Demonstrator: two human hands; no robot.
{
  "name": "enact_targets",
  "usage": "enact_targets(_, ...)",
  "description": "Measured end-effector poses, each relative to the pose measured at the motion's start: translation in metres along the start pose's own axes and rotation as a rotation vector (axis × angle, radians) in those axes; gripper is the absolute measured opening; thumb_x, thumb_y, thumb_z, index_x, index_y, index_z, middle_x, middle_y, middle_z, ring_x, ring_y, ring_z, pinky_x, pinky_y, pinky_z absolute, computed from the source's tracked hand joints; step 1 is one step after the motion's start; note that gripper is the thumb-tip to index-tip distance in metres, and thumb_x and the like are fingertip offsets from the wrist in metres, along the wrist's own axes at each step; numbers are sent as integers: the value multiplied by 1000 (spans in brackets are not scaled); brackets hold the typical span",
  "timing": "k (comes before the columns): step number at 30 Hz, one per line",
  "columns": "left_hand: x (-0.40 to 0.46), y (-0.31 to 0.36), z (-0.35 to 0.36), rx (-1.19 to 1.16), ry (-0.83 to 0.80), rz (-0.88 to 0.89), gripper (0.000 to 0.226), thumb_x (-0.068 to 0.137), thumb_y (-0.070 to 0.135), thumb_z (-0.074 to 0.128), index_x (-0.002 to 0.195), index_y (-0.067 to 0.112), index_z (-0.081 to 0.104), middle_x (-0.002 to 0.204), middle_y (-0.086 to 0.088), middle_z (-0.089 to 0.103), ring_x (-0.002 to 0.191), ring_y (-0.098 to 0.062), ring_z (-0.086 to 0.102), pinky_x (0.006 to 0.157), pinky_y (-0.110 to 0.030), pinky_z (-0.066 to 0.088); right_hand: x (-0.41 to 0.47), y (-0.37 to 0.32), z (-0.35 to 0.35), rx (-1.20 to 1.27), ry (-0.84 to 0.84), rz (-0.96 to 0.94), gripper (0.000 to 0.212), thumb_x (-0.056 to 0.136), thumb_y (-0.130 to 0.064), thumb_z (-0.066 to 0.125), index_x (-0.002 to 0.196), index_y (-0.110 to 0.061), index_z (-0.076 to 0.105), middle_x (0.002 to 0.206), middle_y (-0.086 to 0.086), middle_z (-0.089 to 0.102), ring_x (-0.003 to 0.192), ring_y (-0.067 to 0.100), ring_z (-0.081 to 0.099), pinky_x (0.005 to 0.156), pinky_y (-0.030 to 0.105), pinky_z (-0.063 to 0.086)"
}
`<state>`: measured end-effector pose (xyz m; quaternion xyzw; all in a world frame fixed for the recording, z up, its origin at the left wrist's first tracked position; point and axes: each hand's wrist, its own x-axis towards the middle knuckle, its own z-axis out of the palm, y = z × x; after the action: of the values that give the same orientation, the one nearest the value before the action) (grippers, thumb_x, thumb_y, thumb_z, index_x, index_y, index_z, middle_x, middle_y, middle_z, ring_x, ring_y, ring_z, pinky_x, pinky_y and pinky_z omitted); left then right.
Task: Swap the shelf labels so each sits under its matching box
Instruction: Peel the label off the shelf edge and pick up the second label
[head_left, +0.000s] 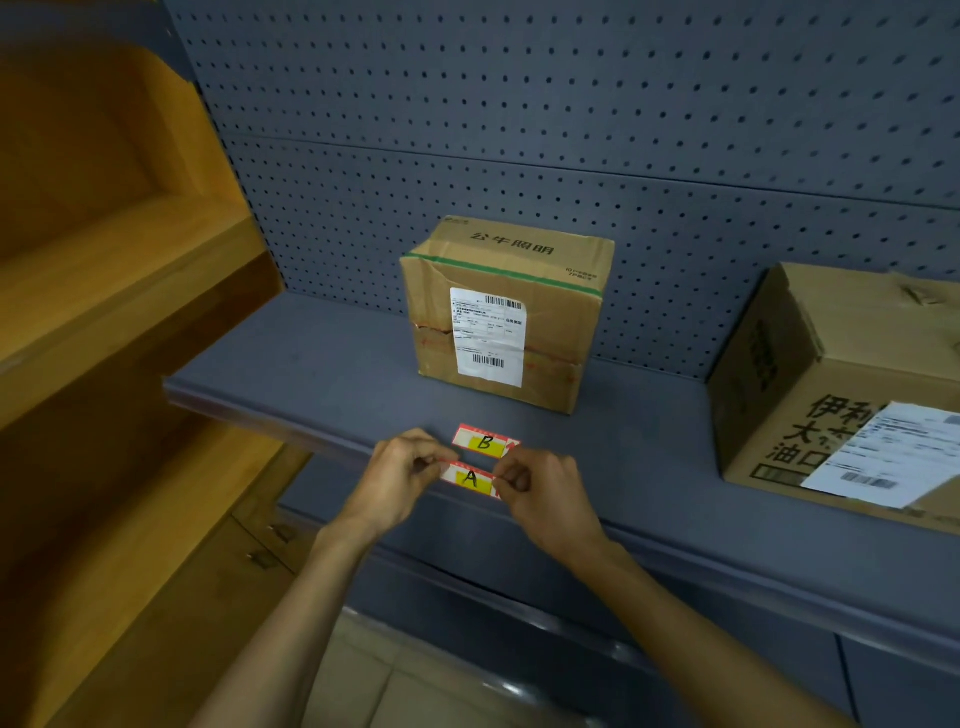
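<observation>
Label A (470, 479) pinched at both ends: left hand (397, 475) and right hand (545, 493), fingers clamped, at shelf (311, 364) edge; label B (484, 441) just behind, before taped box (506, 312).

Right box (852, 395) cut off by frame edge, label A (470, 479) ends hidden under fingertips, shipping-label print illegible

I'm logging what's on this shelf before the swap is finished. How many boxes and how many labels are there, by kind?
Cardboard boxes: 2, the middle box and the box at the right.
Labels: 2, the B label lying on the shelf and the A label pinched by both hands.
Total: 4
</observation>
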<state>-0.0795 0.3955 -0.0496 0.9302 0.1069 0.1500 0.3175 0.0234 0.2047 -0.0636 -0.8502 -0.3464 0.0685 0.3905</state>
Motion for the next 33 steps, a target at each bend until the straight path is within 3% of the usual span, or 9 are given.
enact_targets(6, -3, -6, 5, 54, -1, 10, 19, 90, 4, 73, 105, 14, 80, 99, 5, 64, 91, -10, 61, 83, -2, 39, -2, 2, 4, -19, -12, -16, 10, 85, -10, 76, 84, -20, 76, 75, -12, 63, 65, 3, 59, 62, 11, 49)
enact_targets(13, -6, -8, 10, 44, 69, 41, 19, 85, -2, 77, 96, 12, 80, 94, 4, 66, 80, 0, 58, 79, -2, 43, -1, 6, 10, -47, -10, -12, 15, 80, -6, 80, 81, -20, 74, 76, -13, 62, 65, 3, 57, 59, 11, 46)
enact_targets(18, -8, -12, 15, 60, 67, 42, 23, 83, -4, 78, 95, 15, 78, 96, 6, 63, 82, -3, 59, 81, -1, 42, 0, 8, 14, -42, -14, 2, 18, 79, -6, 81, 82, -21, 72, 77, -15, 60, 66, 1, 56, 58, 8, 44)
enact_targets(28, -6, -14, 15, 61, 54, 42, 25, 80, -5, 80, 96, 14, 77, 95, 9, 60, 85, 9, 56, 80, -2, 42, 2, 13, 19, -30, -28, 25, 27, 75, -4, 82, 86, -23, 67, 81, -18, 55, 71, -1, 56, 59, 7, 44)
enact_targets(33, -8, -13, 13, 45, 42, 51, 24, 81, -6, 79, 97, 12, 76, 96, 6, 61, 84, 1, 57, 80, -3, 42, 1, 13, 22, -36, -23, 20, 28, 76, -4, 82, 87, -23, 66, 85, -13, 57, 74, -1, 54, 63, 8, 42)
